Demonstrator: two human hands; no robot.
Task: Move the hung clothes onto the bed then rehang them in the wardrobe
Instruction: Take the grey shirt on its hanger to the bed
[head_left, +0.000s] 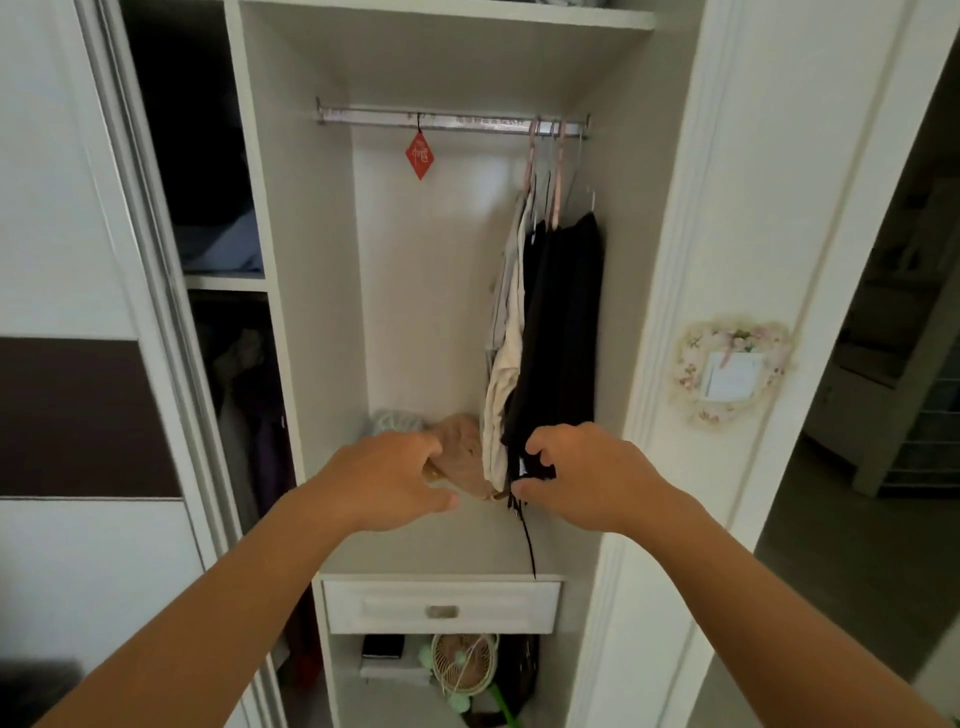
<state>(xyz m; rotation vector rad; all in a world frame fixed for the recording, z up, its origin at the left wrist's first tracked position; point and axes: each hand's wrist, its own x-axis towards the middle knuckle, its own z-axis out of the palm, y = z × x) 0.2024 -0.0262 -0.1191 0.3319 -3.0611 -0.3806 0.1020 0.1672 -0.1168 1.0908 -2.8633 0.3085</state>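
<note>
Inside the open wardrobe, a metal rail (452, 124) carries several garments bunched at its right end on pink hangers (557, 171). Black garments (563, 322) hang furthest right, with cream and grey ones (506, 343) just left of them. My right hand (587, 473) has its thumb and fingers curled round the lower hem of the black garments. My left hand (384, 478) grips a tan garment (462, 447) low in the compartment, beside the hanging clothes. A brown wooden-looking edge shows at my left fingers; I cannot tell what it is.
A red diamond tag (420, 154) hangs at the rail's left. A pale bundle (395, 418) lies on the compartment floor. Below are a white drawer (441, 605) and a small fan (465, 665). A sliding door (78, 364) is left, a heart-shaped decoration (730, 371) and a doorway right.
</note>
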